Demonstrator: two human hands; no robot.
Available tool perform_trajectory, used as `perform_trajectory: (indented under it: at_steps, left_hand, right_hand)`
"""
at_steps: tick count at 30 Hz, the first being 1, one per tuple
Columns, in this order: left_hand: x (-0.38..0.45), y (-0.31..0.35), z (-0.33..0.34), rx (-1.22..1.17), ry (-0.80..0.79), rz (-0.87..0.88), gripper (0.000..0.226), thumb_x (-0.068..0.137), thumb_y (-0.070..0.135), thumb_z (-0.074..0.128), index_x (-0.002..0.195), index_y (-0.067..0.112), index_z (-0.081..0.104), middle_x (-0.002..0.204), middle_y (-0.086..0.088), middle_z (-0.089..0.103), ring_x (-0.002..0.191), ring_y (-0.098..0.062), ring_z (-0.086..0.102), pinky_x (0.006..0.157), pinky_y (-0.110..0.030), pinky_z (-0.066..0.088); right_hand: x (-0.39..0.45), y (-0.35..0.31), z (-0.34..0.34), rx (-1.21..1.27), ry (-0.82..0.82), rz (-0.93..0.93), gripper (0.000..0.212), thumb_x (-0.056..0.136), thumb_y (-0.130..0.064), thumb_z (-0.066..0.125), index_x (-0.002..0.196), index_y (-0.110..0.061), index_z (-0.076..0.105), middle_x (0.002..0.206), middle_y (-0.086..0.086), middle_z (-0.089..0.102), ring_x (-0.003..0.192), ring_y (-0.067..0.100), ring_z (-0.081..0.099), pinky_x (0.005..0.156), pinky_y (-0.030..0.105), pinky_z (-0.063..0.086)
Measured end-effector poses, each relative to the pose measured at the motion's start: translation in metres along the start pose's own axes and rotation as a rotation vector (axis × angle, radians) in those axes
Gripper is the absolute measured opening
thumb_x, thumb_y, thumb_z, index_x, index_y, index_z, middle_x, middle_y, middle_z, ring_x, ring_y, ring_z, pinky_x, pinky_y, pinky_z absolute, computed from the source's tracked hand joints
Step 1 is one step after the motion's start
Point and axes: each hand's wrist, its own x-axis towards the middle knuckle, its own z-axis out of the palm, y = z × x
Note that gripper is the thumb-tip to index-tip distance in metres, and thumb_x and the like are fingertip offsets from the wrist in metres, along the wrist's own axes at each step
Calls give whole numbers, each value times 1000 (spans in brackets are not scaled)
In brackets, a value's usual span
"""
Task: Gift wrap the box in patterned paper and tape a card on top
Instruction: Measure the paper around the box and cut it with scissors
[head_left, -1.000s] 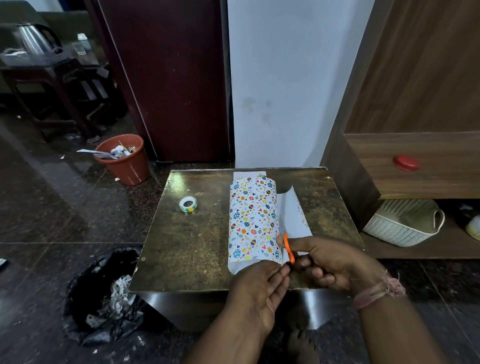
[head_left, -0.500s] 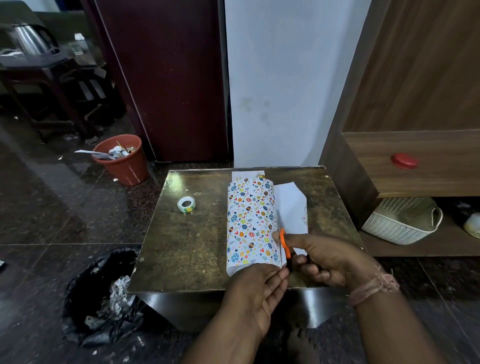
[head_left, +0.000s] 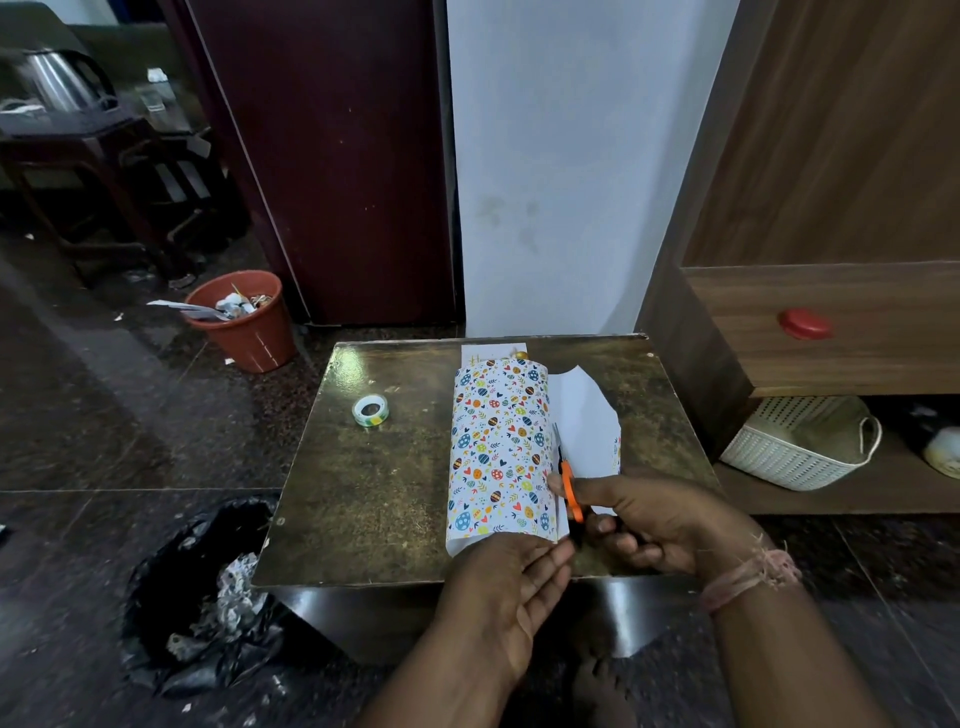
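Still early: patterned paper (head_left: 498, 447) draped over the box mid-table, being trimmed, nothing taped. Right hand (head_left: 649, 519) gripping orange scissors (head_left: 570, 488); left hand (head_left: 506, 582) flat-fingered, steadying the near end. Tape roll (head_left: 370, 410) untouched, well left; no card identifiable.

left hand (head_left: 511, 577): my fingers are straight and flat, palm down | right hand (head_left: 644, 525): my fingers are curled tight, a string band on my wrist

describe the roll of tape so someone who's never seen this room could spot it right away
Find the low brown table in the middle of the floor. On its left half, apart from the wrapped box, lies the tape roll: a small flat ring, pale green, the only round thing on the tabletop.
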Motion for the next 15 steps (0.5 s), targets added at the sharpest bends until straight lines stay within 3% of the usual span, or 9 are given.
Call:
perform_trajectory:
  at_steps: [15]
  left_hand:
    - [-11, 4, -8, 11, 10, 26, 21, 98, -5, 45, 93, -5, 65, 80, -16, 78, 70, -21, 75, 81, -38, 58]
  right_hand:
    - [-9, -7, 3, -85, -53, 62, 51, 72, -64, 77, 79, -17, 59, 58, -4, 36, 39, 7, 24, 33, 17, 14]
